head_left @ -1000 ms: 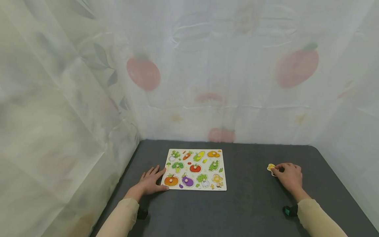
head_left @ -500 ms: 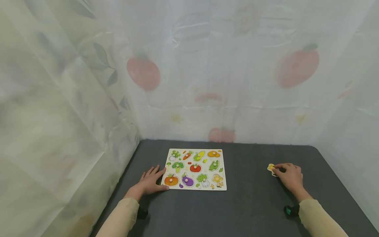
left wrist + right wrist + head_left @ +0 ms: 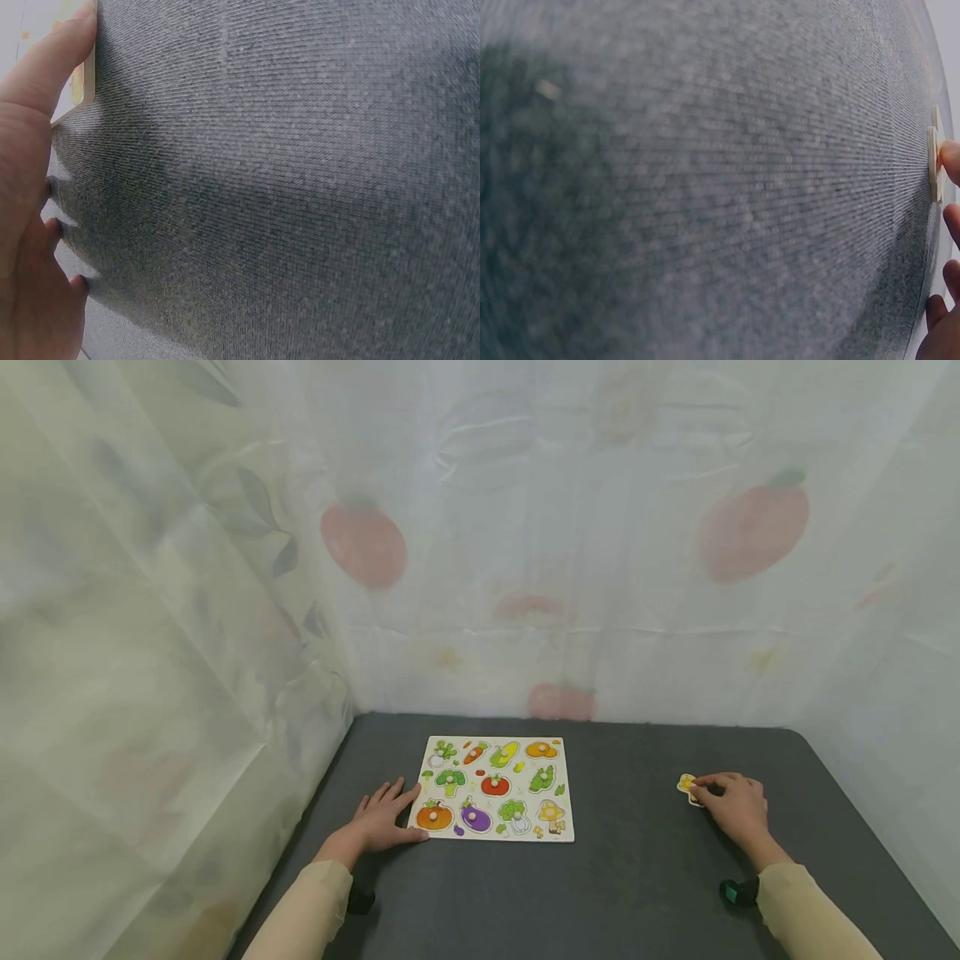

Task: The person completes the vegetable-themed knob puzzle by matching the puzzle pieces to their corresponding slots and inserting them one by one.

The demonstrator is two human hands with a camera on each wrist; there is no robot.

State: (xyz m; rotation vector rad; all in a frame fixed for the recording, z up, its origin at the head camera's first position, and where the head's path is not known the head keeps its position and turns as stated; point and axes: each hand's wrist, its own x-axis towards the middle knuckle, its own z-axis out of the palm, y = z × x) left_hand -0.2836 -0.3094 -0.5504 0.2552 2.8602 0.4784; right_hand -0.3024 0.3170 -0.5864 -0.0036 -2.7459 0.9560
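Note:
A white vegetable puzzle board (image 3: 487, 766) lies on the dark table, with a tomato, eggplant, pumpkin and other pictured pieces in it. My left hand (image 3: 381, 822) rests at its near left corner, fingers spread, the thumb (image 3: 52, 64) along the board's edge. Over to the right, my right hand (image 3: 735, 806) pinches a small yellow puzzle piece (image 3: 685, 783) with a pale rim, at table level. Fingers cover part of its picture. In the right wrist view the same piece (image 3: 933, 161) shows edge-on beside a fingertip.
The dark grey table (image 3: 622, 860) spreads between the hands and in front of them. A pale printed curtain (image 3: 622, 568) hangs along its back, and more sheeting flanks both sides. Each wrist wears a dark camera, like the one (image 3: 738, 893) on the right.
My right hand and forearm have shifted very slightly to the right, the yellow puzzle piece staying at the fingertips. The left hand and the board have not moved.

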